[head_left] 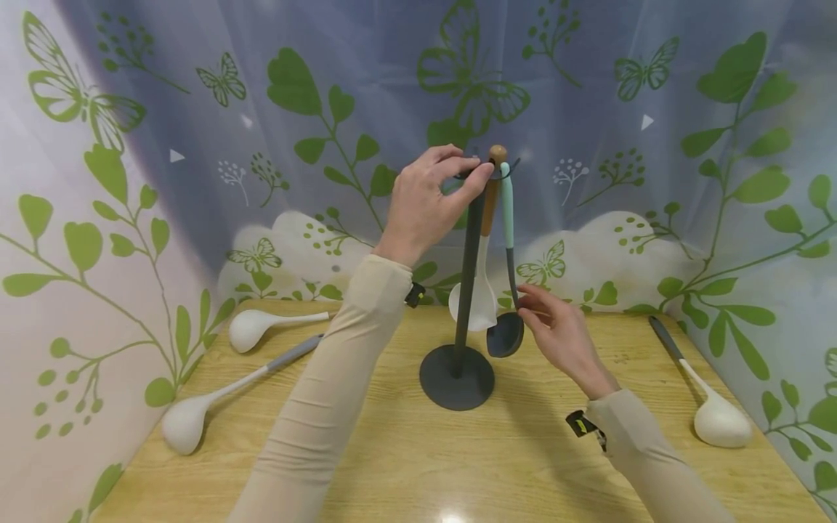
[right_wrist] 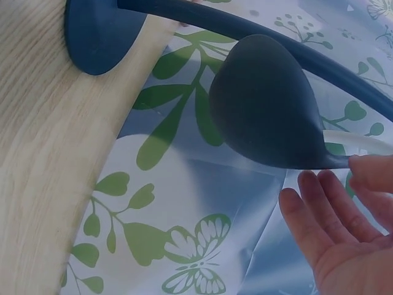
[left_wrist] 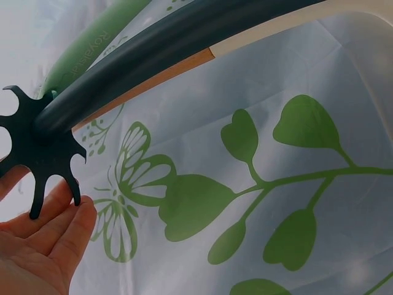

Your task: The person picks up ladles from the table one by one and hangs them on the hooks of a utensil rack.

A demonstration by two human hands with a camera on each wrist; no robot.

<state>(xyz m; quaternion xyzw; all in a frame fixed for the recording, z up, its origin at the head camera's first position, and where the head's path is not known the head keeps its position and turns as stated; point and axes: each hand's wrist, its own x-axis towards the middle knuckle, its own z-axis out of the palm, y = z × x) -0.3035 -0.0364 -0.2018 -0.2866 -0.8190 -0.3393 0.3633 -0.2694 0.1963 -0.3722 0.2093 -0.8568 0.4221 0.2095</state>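
Note:
A dark utensil stand (head_left: pixel 466 290) with a round base rises from the table, its top a star-shaped plate of hooks (left_wrist: pixel 24 144). My left hand (head_left: pixel 428 200) grips that hook plate at its edge, thumb on the near side. From the stand's right side hangs a dark ladle (head_left: pixel 505 335) with a mint-green handle, bowl down. Thumb and fingertips of my right hand (head_left: pixel 565 338) pinch its thin neck just above the bowl (right_wrist: pixel 267 104). Behind the pole hangs a white utensil (head_left: pixel 480 309) with a wooden handle, partly hidden by the pole.
On the left of the wooden table (head_left: pixel 392 465) lie a white ladle (head_left: pixel 248 330) and, nearer, a white ladle with a grey handle (head_left: pixel 186 425). Another grey-handled white ladle (head_left: pixel 719 421) lies at the right edge. A patterned curtain (head_left: pixel 366 65) stands behind.

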